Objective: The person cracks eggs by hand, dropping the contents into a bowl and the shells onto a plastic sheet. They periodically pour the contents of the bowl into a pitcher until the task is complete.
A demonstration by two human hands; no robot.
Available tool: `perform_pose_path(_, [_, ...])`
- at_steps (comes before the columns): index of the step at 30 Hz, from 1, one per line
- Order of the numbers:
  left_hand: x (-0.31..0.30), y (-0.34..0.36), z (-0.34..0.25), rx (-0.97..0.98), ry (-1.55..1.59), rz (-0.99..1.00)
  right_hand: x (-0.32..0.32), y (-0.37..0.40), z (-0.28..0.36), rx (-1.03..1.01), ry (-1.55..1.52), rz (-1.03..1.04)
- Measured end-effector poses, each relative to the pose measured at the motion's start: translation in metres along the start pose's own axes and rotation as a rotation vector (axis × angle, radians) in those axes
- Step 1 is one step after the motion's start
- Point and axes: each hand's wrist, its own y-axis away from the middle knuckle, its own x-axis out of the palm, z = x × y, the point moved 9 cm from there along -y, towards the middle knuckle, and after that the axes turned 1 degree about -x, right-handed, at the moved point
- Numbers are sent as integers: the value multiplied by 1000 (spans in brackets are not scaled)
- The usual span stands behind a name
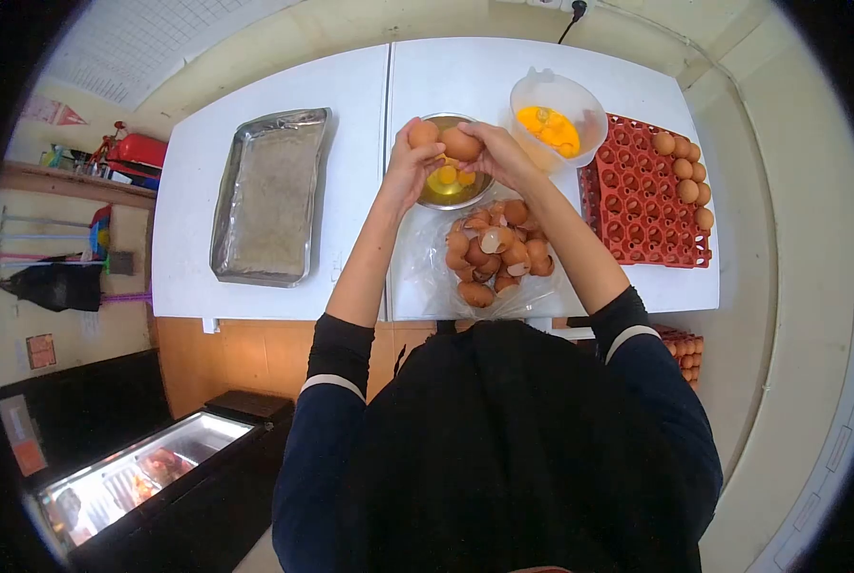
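Above a metal bowl (pixel 455 198) that holds raw egg with several yolks, my two hands are close together. My left hand (pixel 411 164) is closed round a brown egg (pixel 424 134). Another brown egg (pixel 460 144) is held in my right hand (pixel 498 153), beside the first. Whether either shell is cracked is hard to tell. Just below the bowl, broken brown eggshells (pixel 494 241) lie heaped on a clear plastic bag (pixel 427 277). A translucent plastic container (pixel 589 116) with orange-yellow yolks (pixel 549 131) stands to the upper right of the bowl.
Red egg trays (pixel 637 196) are stacked at the right of the white table (pixel 355 86), with several brown eggs (pixel 687 169) along their right side. An empty metal baking tray (pixel 272 196) lies at the left. More eggs (pixel 685 353) sit below the table's right edge.
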Motion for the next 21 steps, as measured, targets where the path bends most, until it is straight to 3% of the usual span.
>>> perform_pose_path(3, [-3,-1,-1,-14,-24,-49,5,5,-8,153,-29,36])
perform_pose_path(5, [-3,-5,2,-34,-15,7,1,7,4,115,315,-82])
perform_pose_path(6, [1,-6,4,-52,-4,63,-4,2,-2,115,314,-84])
perform_pose_path(8, [5,-4,2,-25,-33,107,-11,-9,23,-351,808,-159])
perform_pose_path(11, [11,-1,-10,62,-191,167,2,-6,32,-239,923,-31])
perform_pose_path(21, [1,1,-8,245,-609,130,2,-17,17,-195,1089,48])
